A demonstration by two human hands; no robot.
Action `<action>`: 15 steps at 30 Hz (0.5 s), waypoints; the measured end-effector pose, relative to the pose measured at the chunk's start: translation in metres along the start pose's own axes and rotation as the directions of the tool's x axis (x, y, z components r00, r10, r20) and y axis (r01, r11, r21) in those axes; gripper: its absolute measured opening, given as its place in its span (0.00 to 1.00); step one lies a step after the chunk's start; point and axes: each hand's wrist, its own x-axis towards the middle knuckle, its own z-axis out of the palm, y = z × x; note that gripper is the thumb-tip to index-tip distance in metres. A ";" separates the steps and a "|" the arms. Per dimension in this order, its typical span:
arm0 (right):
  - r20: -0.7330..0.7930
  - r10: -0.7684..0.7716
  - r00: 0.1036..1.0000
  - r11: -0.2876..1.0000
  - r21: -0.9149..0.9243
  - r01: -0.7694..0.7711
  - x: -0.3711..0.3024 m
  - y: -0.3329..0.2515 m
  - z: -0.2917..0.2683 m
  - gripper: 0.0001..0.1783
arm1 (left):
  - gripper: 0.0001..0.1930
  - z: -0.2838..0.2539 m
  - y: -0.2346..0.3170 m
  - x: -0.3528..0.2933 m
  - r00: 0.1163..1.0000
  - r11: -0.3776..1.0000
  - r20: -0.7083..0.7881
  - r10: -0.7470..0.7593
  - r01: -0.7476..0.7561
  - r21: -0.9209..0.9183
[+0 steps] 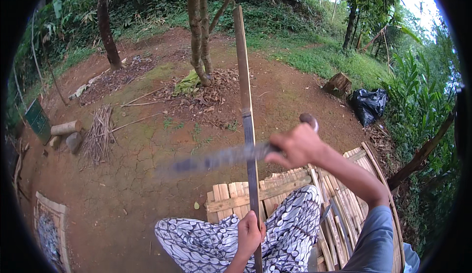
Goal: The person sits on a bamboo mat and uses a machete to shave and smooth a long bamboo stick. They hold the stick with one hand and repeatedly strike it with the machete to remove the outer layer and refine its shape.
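Observation:
A long, flat bamboo strip [244, 76] stands nearly upright in front of me, its far end reaching toward the trees. My left hand [250, 233] is wrapped round its lower part, just above my lap. In the fist of my right hand [297, 145] is a machete; its dark rounded handle end sticks out behind the hand. The machete blade [211, 160] points left, smeared by motion, and crosses the strip about midway. Whether blade and strip touch, I cannot tell.
I sit on a bamboo slat platform [231, 197], with loose strips [339, 224] to my right. On the dirt lie a bundle of sticks [101, 133], a log [66, 127] and a stone [73, 142]. A tree [199, 37], a stump [338, 84] and a black plastic bag [368, 106] stand farther off.

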 end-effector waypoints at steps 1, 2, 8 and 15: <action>0.052 -0.091 0.994 0.991 -0.090 0.095 -0.005 -0.016 -0.002 0.36 | 0.25 0.000 -0.001 -0.001 0.999 0.998 -0.027 0.034 -0.033 0.057; 0.115 -0.167 0.979 0.967 -0.176 0.186 -0.011 -0.031 -0.005 0.36 | 0.24 0.001 0.000 -0.001 0.997 0.992 -0.043 0.068 -0.063 0.112; 0.263 -0.256 0.930 0.946 -0.132 0.297 -0.010 -0.014 -0.003 0.38 | 0.17 0.009 -0.007 -0.004 0.989 0.976 -0.071 0.132 -0.118 0.181; -0.039 0.585 0.810 0.804 -0.101 -0.586 0.029 0.099 -0.067 0.32 | 0.15 0.015 -0.018 0.001 0.980 0.931 -0.073 0.183 -0.149 0.333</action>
